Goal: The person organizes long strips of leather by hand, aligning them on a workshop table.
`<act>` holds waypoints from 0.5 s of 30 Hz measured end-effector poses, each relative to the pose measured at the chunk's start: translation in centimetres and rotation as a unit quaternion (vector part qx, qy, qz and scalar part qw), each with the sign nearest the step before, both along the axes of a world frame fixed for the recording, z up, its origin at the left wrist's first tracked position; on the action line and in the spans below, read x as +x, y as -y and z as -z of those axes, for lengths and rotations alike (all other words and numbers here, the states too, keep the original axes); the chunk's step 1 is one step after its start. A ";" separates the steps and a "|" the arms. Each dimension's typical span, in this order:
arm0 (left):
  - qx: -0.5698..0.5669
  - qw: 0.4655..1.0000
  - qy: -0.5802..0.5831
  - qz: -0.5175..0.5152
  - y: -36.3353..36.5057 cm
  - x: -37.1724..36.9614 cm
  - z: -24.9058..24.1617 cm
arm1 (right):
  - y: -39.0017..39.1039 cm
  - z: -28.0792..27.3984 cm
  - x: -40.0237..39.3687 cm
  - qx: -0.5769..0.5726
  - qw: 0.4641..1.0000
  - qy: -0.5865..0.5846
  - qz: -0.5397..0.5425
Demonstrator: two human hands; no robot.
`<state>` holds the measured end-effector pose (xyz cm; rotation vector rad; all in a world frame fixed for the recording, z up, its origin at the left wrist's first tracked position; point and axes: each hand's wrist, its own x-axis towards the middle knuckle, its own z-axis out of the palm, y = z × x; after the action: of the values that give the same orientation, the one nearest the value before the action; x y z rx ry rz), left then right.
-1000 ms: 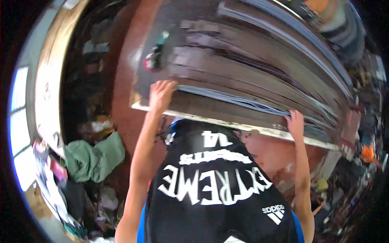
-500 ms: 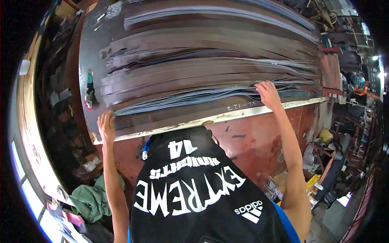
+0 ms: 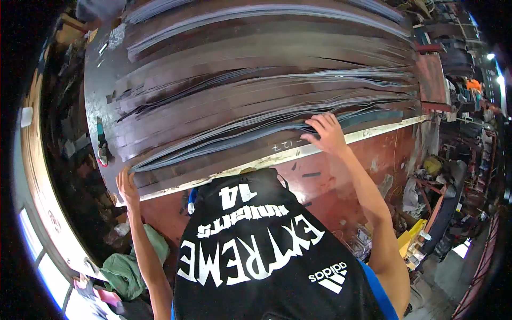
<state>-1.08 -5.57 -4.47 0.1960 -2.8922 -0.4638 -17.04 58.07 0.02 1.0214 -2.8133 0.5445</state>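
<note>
Both hands rest on the nearest bundle of metal strips (image 3: 224,136) along the table edge (image 3: 256,162) — left hand (image 3: 127,184) fingers spread at its left end, right hand (image 3: 326,133) open, flat further right.

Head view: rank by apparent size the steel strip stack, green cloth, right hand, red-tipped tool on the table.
1. Strip stack, by far the largest.
2. Green cloth.
3. Right hand; it sits nearer the camera than the cloth, so the two are hard to compare.
4. Red-tipped tool, smallest.
</note>
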 end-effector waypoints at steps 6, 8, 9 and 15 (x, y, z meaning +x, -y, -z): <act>-0.023 0.999 -0.027 0.003 0.2 0.1 0.7 | -4.0 2.8 -0.9 0.086 0.996 -0.030 0.022; -0.001 1.000 -0.006 -0.002 0.7 0.4 1.0 | -5.4 2.4 -1.8 0.106 0.989 -0.017 0.099; -0.001 1.000 -0.004 -0.002 0.9 0.5 1.2 | -6.3 2.7 -2.2 0.084 0.991 -0.010 0.100; -0.043 0.999 0.000 -0.019 0.6 0.6 1.2 | -7.0 2.5 -2.7 0.061 0.991 -0.015 0.115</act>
<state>-0.52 -6.20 -5.70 0.2380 -2.8962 -0.3313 -19.75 65.07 -2.50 0.6995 -2.9125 0.3331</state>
